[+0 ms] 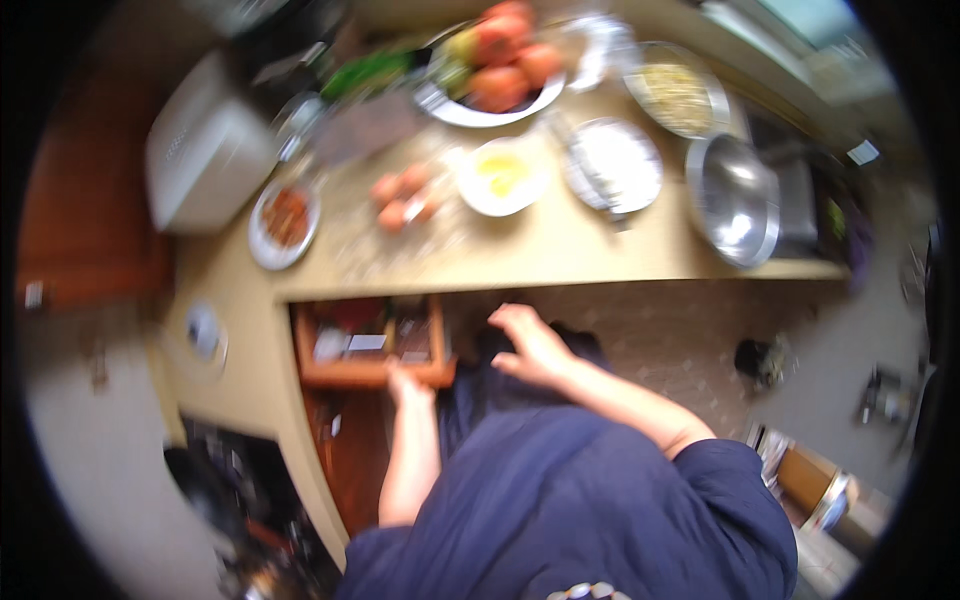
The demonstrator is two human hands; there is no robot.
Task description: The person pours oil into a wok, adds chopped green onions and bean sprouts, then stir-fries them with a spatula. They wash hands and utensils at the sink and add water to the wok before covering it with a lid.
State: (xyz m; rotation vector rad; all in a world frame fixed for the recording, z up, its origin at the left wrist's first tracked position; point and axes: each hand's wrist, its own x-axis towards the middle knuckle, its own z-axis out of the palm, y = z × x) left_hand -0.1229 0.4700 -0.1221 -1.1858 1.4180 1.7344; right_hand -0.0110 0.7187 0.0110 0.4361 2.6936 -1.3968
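Note:
A wooden drawer (373, 373) stands pulled out below the counter. My left hand (409, 384) grips the top of its front edge, one finger lapping over the rim. Inside the drawer lie a white item (330, 343) and other contents too blurred to name. To the right of the drawer, my right hand (536, 345) hangs in the air with fingers apart and nothing in it. On the counter (525, 266) above are several brown eggs (403, 196), a white bowl (504, 178) with yellow egg inside, and a plate (613, 165) holding something white.
A steel bowl (733, 201) stands at the counter's right. Behind are a basin of tomatoes (499, 88) and a bowl of pale pieces (676, 97). A plate of reddish food (285, 219) is near a white appliance (210, 150). The hob (240, 487) is lower left.

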